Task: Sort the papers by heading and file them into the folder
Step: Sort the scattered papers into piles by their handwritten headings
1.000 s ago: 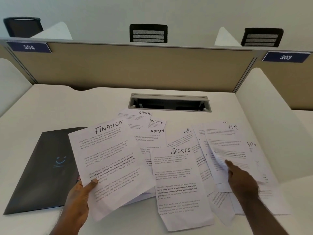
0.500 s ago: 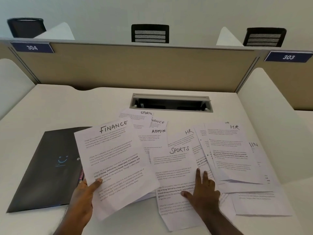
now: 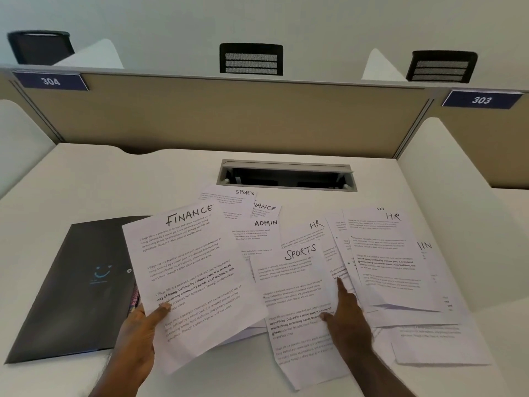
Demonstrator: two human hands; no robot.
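The left hand (image 3: pixel 137 336) has its grip closed on the FINANCE sheet (image 3: pixel 191 282), thumb on top near the lower edge, holding it lifted with its long axis running away from the person and the heading tilted up to the right. The right hand (image 3: pixel 347 325) rests with straight fingers on the SPORTS sheet (image 3: pixel 297 305), forefinger stretched toward the sheet's right edge; this sheet lies flat on the counter (image 3: pixel 114 179), long axis pointing away. The dark folder (image 3: pixel 77 285) lies closed just left of the left grip; HR papers (image 3: pixel 383 253) spread right of the right hand.
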